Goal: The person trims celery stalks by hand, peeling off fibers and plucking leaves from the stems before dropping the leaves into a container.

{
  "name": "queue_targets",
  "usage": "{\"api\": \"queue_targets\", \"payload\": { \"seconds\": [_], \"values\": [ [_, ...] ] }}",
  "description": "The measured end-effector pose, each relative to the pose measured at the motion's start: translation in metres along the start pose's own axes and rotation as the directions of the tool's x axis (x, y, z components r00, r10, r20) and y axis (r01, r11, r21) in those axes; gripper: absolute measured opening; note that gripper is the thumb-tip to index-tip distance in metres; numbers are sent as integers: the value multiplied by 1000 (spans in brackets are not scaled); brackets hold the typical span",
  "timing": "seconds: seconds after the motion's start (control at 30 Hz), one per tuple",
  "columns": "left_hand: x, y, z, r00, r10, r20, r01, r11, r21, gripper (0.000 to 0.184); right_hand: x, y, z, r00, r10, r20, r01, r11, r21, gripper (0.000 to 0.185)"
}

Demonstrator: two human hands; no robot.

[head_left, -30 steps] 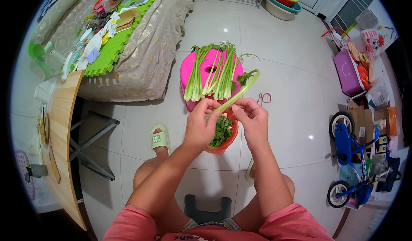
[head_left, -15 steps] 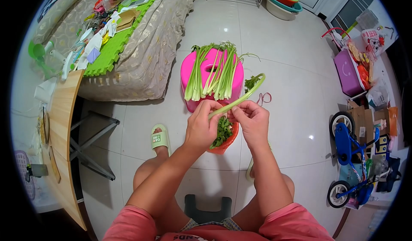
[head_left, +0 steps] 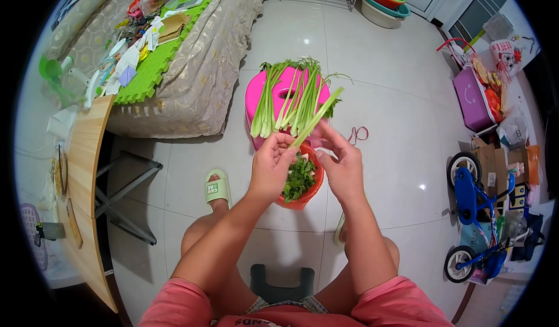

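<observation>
Between finger and thumb my left hand [head_left: 271, 167] grips the lower end of a green celery stalk [head_left: 317, 117], which slants up to the right. My right hand [head_left: 342, 165] is beside the stalk, thumb and fingers apart, and nothing shows between them. Several celery stalks [head_left: 264, 111] lie on a pink stool [head_left: 253, 97] just beyond my hands. Below and between the hands is a red basket [head_left: 314, 191] with green leaves [head_left: 300, 178] in it.
A green stool [head_left: 282, 292] shows between my legs. Left are a wooden table [head_left: 87, 158] and a covered bed [head_left: 186, 94] with scattered items. Right are a blue bike [head_left: 466, 196] and a purple bin [head_left: 470, 100]. A red loop [head_left: 358, 133] lies on the floor.
The stalk was bent over to the right and is now straighter and more upright. My right fingers have come off it and spread, while my left hand still grips it.
</observation>
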State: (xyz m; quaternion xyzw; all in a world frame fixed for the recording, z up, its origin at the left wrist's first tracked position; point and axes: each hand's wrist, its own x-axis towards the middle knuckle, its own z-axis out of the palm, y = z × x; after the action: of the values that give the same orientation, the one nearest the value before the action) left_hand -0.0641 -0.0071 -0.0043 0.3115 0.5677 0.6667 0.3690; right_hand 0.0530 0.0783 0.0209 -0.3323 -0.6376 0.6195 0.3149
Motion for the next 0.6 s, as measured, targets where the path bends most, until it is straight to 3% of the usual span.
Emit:
{"api": "queue_targets", "payload": {
  "seconds": [0.07,0.1,0.13,0.17,0.2,0.27,0.37,0.43,0.5,0.53,0.6],
  "values": [
    [0,-1,-1,999,-24,22,25,999,-38,12,3,-1,4,997,-73,-19,76,971,229,39],
    [-1,-1,-1,986,-91,142,88,996,27,10,4,-4,2,997,-74,-25,77,971,227,39],
    [-2,0,-2,953,-161,256,140,985,98,9,5,-9,0,997,45,-65,-18,931,364,42],
    [-4,1,-2,952,-160,262,139,985,98,9,6,-11,-2,982,167,-88,-102,861,498,45],
    [-6,3,-1,903,-225,367,147,963,227,8,7,-10,-3,971,174,-167,-62,848,527,37],
    [-7,4,-5,782,-331,529,80,894,441,14,7,-7,-9,974,174,-144,-77,855,513,32],
    [-4,15,-10,801,-376,465,71,831,551,18,5,-4,-4,984,163,-67,-111,872,477,18],
    [1,9,-15,861,-294,415,67,875,480,21,0,1,3,977,138,160,-188,915,358,15],
    [10,12,-18,931,-247,268,233,969,84,32,-8,1,11,942,196,272,-272,921,280,14],
    [12,22,-17,938,-243,247,253,967,-13,37,-11,2,16,921,233,311,-315,917,245,14],
    [17,22,-17,969,-161,189,176,982,-69,35,-19,1,24,880,300,368,-373,916,145,13]
  ]
}}
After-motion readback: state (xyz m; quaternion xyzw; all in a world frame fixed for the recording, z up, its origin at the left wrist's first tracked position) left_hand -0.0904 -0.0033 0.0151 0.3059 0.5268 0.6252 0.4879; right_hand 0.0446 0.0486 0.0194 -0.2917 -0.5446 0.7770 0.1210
